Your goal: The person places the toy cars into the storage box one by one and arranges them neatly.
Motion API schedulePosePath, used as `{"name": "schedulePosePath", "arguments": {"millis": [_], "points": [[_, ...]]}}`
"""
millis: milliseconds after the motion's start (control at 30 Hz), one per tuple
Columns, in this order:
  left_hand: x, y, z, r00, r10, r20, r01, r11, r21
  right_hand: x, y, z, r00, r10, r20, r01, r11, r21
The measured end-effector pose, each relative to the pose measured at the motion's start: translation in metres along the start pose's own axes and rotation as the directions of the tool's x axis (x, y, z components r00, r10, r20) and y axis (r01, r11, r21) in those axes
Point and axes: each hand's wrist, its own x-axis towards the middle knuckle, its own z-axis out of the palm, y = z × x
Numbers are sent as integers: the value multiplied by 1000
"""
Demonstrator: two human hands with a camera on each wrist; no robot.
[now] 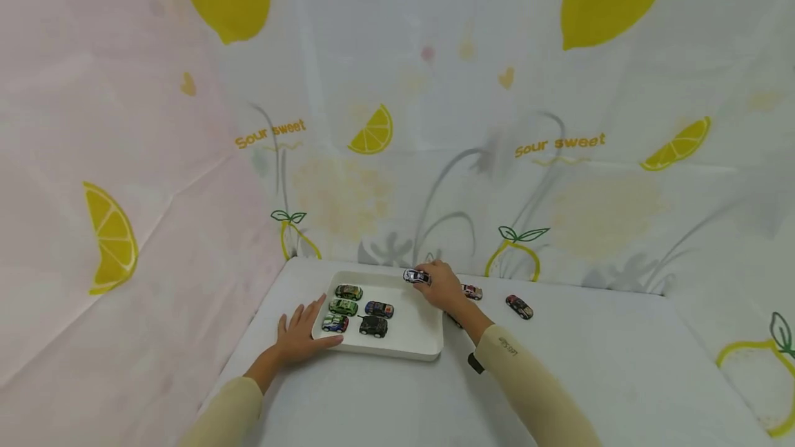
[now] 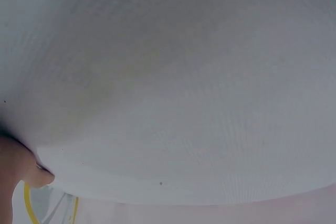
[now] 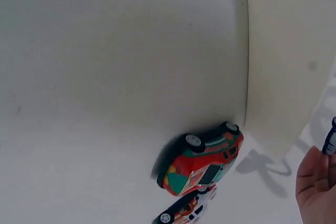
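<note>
Pinches a small white-and-black toy car in the fingertips of the right hand, at 1 o'clock by the far rim of a shallow white rectangular tray. Rests the left hand, with fingers spread wide, against the tray's edge at 8 to 9 o'clock. Shows three green-patterned toy cars inside between 9 and 10, plus a blue-and-black toy car near centre and a black toy car toward 7. Shows a red-and-black toy car at 3 o'clock on the white table.
</note>
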Motion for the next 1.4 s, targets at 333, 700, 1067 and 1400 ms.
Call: {"name": "schedulePosePath", "arguments": {"millis": [333, 700, 1067, 1400], "points": [[-1, 5, 2, 1000, 7, -7, -7, 1000, -6, 6, -11, 19, 1000, -16, 11, 16, 1000, -25], [2, 11, -11, 1000, -8, 12, 8, 999, 35, 14, -21, 28, 997, 0, 80, 3, 999, -39], [6, 7, -10, 1000, -12, 21, 12, 1000, 15, 23, -16, 40, 991, 84, 102, -74, 992, -99], [3, -2, -4, 1000, -18, 15, 17, 999, 37, 23, -23, 56, 993, 59, 100, -59, 998, -8]]}}
